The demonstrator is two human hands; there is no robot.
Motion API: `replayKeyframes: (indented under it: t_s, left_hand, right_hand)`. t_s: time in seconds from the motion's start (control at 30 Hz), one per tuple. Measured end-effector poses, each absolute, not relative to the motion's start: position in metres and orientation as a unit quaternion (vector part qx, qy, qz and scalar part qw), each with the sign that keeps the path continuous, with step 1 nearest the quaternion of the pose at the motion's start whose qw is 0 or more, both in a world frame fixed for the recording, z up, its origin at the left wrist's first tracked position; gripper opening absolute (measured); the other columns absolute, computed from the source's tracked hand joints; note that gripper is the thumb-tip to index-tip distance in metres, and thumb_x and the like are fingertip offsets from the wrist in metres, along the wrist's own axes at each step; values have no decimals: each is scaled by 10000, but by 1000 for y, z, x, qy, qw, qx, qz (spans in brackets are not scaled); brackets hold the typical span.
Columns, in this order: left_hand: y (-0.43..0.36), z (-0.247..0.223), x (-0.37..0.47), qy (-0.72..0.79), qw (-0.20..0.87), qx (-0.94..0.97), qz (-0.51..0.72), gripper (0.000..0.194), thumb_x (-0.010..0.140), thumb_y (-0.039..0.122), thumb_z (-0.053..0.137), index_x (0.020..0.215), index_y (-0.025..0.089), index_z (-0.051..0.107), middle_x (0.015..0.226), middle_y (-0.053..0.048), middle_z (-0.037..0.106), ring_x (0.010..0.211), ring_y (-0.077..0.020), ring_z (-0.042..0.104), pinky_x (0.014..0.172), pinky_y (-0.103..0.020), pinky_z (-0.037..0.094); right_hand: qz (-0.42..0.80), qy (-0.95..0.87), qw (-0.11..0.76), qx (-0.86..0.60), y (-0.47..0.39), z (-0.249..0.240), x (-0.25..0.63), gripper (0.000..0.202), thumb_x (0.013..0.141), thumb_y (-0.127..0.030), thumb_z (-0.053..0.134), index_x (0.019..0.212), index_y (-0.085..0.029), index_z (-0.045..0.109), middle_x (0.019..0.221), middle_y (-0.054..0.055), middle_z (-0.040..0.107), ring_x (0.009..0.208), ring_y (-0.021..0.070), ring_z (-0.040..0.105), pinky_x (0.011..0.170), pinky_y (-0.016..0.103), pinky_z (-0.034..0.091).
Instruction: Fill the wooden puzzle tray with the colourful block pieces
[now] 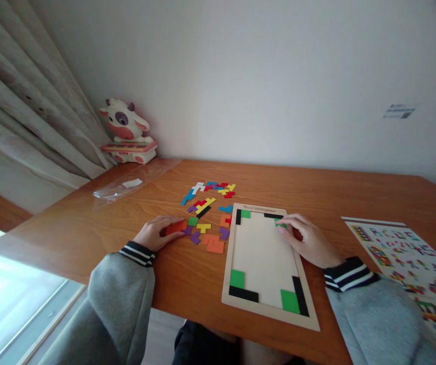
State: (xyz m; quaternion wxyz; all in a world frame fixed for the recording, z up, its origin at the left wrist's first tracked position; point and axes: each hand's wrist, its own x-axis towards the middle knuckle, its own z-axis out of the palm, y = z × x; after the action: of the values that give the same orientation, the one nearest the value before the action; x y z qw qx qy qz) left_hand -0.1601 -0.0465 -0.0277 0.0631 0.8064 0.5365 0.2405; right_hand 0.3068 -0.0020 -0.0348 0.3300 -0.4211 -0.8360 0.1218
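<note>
My right hand (309, 238) reaches over the upper right corner of a wooden puzzle tray (271, 314), fingertips and thumb pinched at a green square piece (280, 221) partly hidden by them. At the left edge of the loose pieces, my left hand (159, 232) has its fingers and thumb around an orange puzzle piece (176, 227). Inside the tray, green squares sit near the corners, like the lower left green piece (237, 279), each beside a black bar such as the lower left black bar (244, 294).
Several coloured pieces, among them a yellow piece (204, 228) and orange pieces (215, 246), lie left of the tray. A printed pattern sheet (404, 263) lies at the right. Farther back are a clear plastic bag (134, 183) and a cow toy with keyboard (129, 132).
</note>
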Motion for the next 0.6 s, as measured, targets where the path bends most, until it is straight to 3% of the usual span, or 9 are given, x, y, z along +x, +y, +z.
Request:
replayKeyframes:
  t_s: [0.2, 0.6]
  left_hand:
    - [-47, -27, -160, 548, 69, 791, 261, 545, 840, 657, 623, 1176, 235, 706, 1069, -60, 760, 942, -217, 724, 894, -333, 585]
    - [-47, -23, -155, 501, 40, 808, 307, 433, 869, 616, 620, 1022, 234, 754, 1008, -53, 775, 946, -204, 738, 897, -320, 608]
  right_hand:
    - [120, -836, 328, -424, -3, -34, 306, 221, 968, -381, 533, 1063, -249, 682, 1073, 79, 675, 1028, 248, 645, 947, 426, 515]
    - [123, -832, 327, -431, -4, -32, 304, 249, 966, -410, 525, 1040, -247, 698, 1073, 83, 677, 1038, 253, 647, 944, 426, 524]
